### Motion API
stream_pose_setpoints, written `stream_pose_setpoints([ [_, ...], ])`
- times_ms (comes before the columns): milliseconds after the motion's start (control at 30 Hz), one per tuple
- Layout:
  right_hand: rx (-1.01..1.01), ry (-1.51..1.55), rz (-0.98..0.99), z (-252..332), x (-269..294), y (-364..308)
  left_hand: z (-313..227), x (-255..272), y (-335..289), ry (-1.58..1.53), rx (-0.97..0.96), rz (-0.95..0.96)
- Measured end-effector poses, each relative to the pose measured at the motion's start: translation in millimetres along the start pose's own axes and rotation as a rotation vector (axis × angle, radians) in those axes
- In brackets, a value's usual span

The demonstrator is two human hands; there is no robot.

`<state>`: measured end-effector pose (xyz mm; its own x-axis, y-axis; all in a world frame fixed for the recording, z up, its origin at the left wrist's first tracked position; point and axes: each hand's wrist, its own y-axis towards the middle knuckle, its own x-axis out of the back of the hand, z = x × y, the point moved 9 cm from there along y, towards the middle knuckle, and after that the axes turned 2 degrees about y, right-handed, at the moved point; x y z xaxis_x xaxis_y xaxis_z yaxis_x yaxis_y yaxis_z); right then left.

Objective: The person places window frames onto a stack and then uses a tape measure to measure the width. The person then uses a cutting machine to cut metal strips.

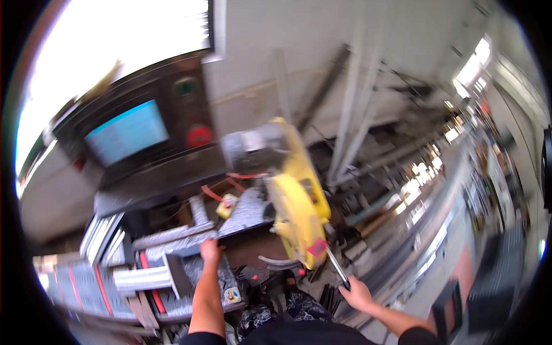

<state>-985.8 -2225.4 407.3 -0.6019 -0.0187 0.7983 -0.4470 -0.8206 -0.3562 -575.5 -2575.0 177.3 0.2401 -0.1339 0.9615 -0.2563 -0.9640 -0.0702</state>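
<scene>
A yellow cut-off saw (299, 213) with a round blade guard and a grey motor stands in the middle. My right hand (357, 294) wraps round the black grip of its metal lever handle (336, 263). To the left, my left hand (211, 250) rests closed at the end of a grey metal bar (172, 236) along the chip-covered saw bed (221, 282). What its fingers hold is hidden and blurred. Just left of my forearm lies a pale ribbed metal profile (144, 279) with a dark upright plate at its end.
A control panel (178, 115) with a lit blue screen (127, 131) and a red button (199, 135) stands behind the bed. More cut profiles (102, 238) are stacked at the left. Long bars and racks (397, 276) run off to the right. A small yellow box (226, 206) sits behind the bed.
</scene>
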Motion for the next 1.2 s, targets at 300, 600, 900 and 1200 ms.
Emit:
stream_pose_setpoints([
  [300,-0.042,0.077,0.050,-17.2,-23.7,-0.8,-3.8,6.2,-0.6,-0.033,-0.127,-0.134],
  [600,-0.005,0.089,-0.010,-31.3,-39.5,0.4,8.0,-6.7,4.9,-0.023,-0.090,-0.048],
  [900,0.005,0.076,-0.041,-44.2,-56.5,4.9,12.6,-12.2,8.8,-0.005,-0.151,-0.105],
  [1200,-0.010,0.062,-0.062,-59.4,-80.3,11.1,20.9,-20.8,14.4,0.022,-0.088,-0.003],
])
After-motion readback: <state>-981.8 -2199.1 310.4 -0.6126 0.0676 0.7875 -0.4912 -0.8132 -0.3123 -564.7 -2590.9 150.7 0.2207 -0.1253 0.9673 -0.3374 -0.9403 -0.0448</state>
